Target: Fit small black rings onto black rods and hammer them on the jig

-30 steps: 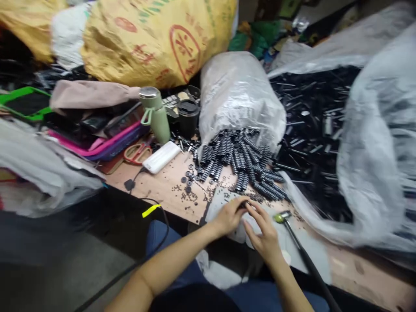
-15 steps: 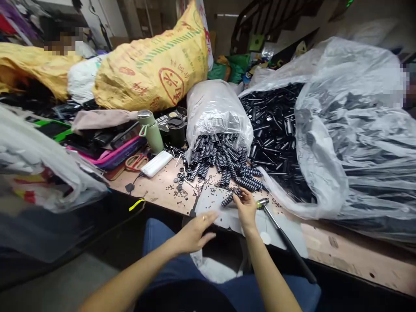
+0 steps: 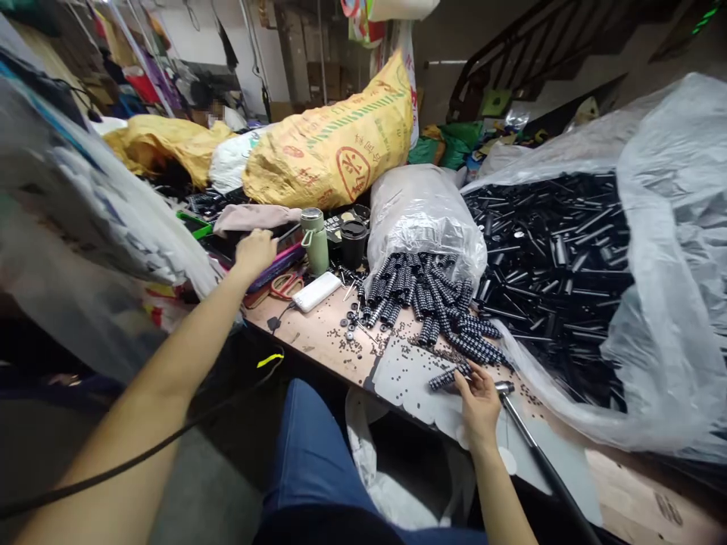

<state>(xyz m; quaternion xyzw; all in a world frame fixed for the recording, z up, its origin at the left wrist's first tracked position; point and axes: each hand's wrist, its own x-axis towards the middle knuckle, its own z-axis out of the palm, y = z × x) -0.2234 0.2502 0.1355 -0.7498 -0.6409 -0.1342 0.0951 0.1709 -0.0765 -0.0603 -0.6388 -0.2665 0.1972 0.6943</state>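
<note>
My left hand [image 3: 255, 253] is at the pink and purple tray [image 3: 278, 266], beside a folded pink cloth [image 3: 255, 218] and a dark flat object [image 3: 288, 236]. Its fingers are mostly hidden, so whether they grip anything is unclear. Over the grey sheet [image 3: 409, 382], my right hand [image 3: 480, 401] pinches a black ridged cylinder with pale dots [image 3: 446, 377]. A pile of similar cylinders [image 3: 432, 299] spills from a clear plastic bag [image 3: 425, 208]. Tiny dark bits [image 3: 346, 341] are scattered on the table. Right of my right hand lies a black-handled tool with a metal head [image 3: 534, 439].
A green bottle [image 3: 315, 246], dark lidded cup [image 3: 353, 244], white power bank [image 3: 316, 292] and orange scissors [image 3: 285, 285] stand or lie near the tray. Black parts [image 3: 562, 250] fill a large plastic bag at right. Yellow sacks [image 3: 329, 151] lie behind. A dark cable [image 3: 170, 439] crosses the left arm.
My left hand has moved from beside the grey sheet, out to the tray at the left. My right hand still holds the cylinder. The view has turned left.
</note>
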